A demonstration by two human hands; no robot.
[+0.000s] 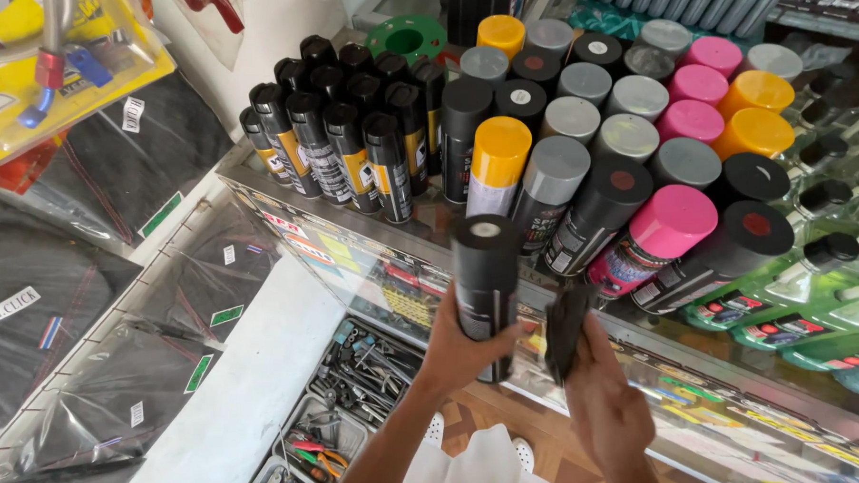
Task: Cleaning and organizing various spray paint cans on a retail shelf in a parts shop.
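From my head camera, my left hand point(462, 350) is wrapped around a black spray can point(486, 292), holding it upright just in front of the glass counter point(740, 421). My right hand point(602, 397) grips a dark cloth point(566, 327), which hangs just beside the can. Behind them, rows of spray cans point(588, 160) with black, grey, yellow and pink caps stand crowded on the countertop.

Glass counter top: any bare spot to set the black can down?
Bare glass counter runs along the front edge, below the pink-capped can and green bottles, right of the right hand. Behind, cans stand packed cap to cap. Left hand holds the black can.
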